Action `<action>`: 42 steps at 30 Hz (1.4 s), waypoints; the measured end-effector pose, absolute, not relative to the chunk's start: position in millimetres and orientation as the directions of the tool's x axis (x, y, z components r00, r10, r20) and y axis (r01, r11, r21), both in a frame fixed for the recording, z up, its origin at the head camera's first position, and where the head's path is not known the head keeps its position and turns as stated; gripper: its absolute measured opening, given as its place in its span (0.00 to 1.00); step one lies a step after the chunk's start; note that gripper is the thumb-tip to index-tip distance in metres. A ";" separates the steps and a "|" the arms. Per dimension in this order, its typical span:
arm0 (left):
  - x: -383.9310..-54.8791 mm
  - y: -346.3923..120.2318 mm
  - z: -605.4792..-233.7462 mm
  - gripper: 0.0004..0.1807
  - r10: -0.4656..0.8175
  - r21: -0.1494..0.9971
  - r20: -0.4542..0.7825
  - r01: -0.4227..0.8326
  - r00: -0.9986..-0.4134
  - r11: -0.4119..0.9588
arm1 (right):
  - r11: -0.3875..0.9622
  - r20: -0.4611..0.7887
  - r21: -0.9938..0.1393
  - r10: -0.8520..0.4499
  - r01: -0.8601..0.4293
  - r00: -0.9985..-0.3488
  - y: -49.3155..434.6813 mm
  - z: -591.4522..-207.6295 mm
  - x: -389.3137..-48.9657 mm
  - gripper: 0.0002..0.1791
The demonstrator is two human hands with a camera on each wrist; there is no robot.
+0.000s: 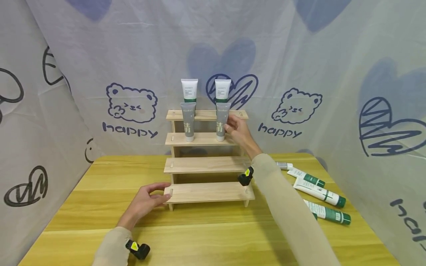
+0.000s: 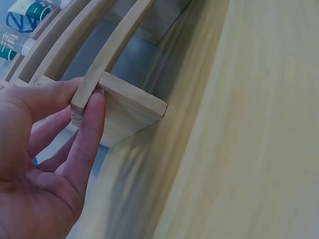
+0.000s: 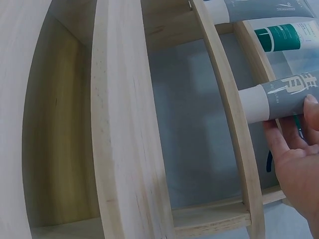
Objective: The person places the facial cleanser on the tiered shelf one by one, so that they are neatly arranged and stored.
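Note:
A tiered wooden display stand [image 1: 206,165] stands on the table. My left hand [image 1: 143,203] pinches the left end of its lowest shelf [image 2: 85,94], with fingers above and below the board. On the second shelf from the top, my right hand [image 1: 242,133] holds the right grey tube [image 1: 222,120], which stands upright on its white cap [image 3: 254,104]. The thumb is on the tube's front; part of the other fingers is hidden behind it. Another grey tube [image 1: 188,120] stands to its left. Behind them, a left white-and-green tube [image 1: 189,88] and a right white-and-green tube [image 1: 223,88] stand on the top shelf.
Several white-and-green tubes [image 1: 319,191] lie on the table right of the stand, beside a grey tube [image 1: 284,166] partly hidden by my right sleeve [image 1: 286,199]. A printed cloth [image 1: 206,29] hangs behind the table [image 1: 206,240] and along both sides.

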State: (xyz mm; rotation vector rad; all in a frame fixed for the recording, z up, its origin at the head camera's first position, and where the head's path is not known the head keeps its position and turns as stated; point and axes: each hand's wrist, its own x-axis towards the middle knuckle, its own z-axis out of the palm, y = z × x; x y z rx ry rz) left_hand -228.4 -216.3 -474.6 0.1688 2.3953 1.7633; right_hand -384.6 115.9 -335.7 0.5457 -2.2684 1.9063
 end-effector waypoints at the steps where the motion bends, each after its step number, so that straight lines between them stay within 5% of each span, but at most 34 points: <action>1: -228.6 -215.7 -474.6 0.31 0.183 0.955 -0.062 -0.005 -0.981 0.296 | 0.137 0.325 -0.925 -0.191 -0.353 -0.926 116.1 -335.9 -384.5 0.26; 42: -230.9 -215.4 -478.5 0.31 0.148 0.957 -0.066 -0.021 -0.987 0.289 | 0.158 0.290 -0.932 -0.212 -0.326 -0.933 127.7 -335.0 -377.3 0.26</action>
